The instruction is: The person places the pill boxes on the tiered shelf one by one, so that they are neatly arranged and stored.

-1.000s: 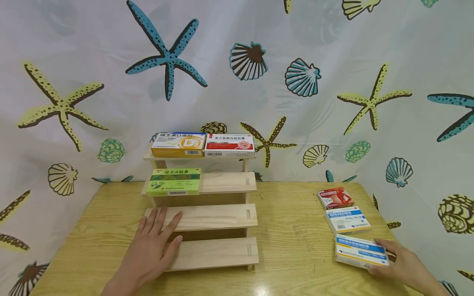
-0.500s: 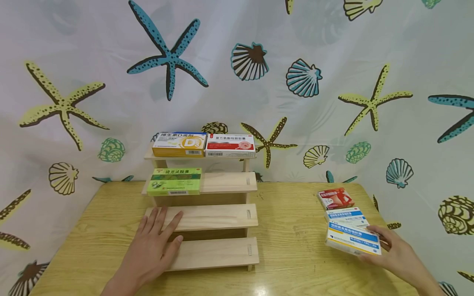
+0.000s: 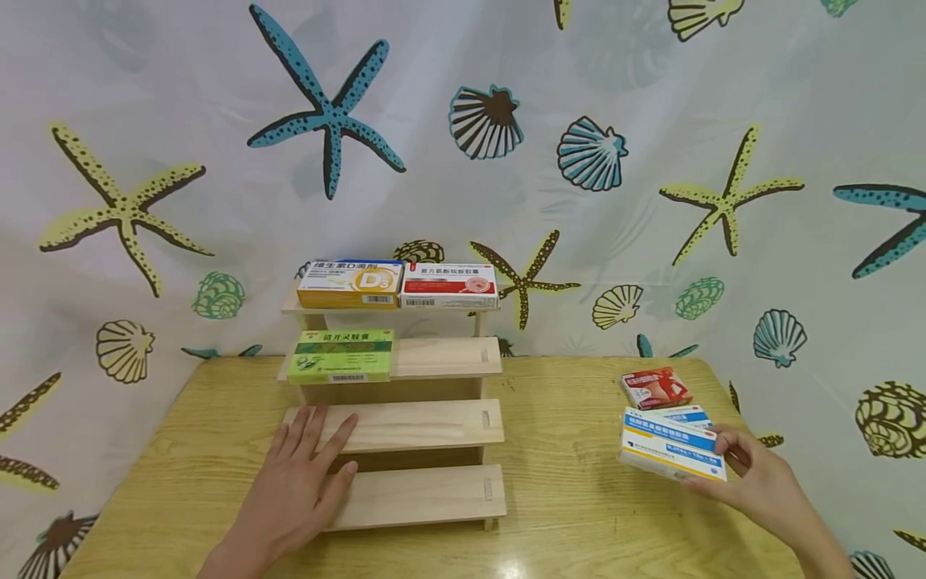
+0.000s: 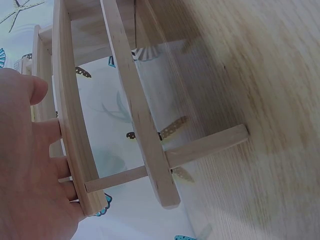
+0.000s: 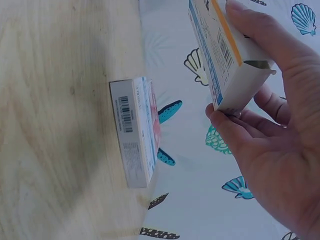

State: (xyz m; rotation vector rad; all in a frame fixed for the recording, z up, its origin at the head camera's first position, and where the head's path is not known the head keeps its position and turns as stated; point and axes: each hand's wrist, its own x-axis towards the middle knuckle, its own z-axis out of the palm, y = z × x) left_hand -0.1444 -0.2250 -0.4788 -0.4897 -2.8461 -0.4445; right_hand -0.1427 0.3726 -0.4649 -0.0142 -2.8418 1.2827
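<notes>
At the right of the head view, my right hand point(image 3: 760, 486) pinches the right end of a blue and white box point(image 3: 673, 446), which is lifted off the table. In the right wrist view, the right hand point(image 5: 280, 120) has thumb and fingers on opposite sides of the held box point(image 5: 225, 55). My left hand point(image 3: 292, 486) lies spread over the left end of the wooden stepped rack point(image 3: 427, 426), fingertips on its second-lowest shelf. The left wrist view shows the left hand point(image 4: 35, 165) against the rack's edge point(image 4: 75, 125).
Behind the held box lie another blue and white box point(image 3: 690, 416) and a red box point(image 3: 657, 388). The rack's top shelf bears an orange and white box point(image 3: 350, 283) and a red and white box point(image 3: 448, 285); a green box point(image 3: 342, 355) lies one shelf lower. Patterned cloth hangs behind.
My right hand has raised the blue and white box and moved it left and away from me, so it now partly covers the box behind. My left hand has stayed put.
</notes>
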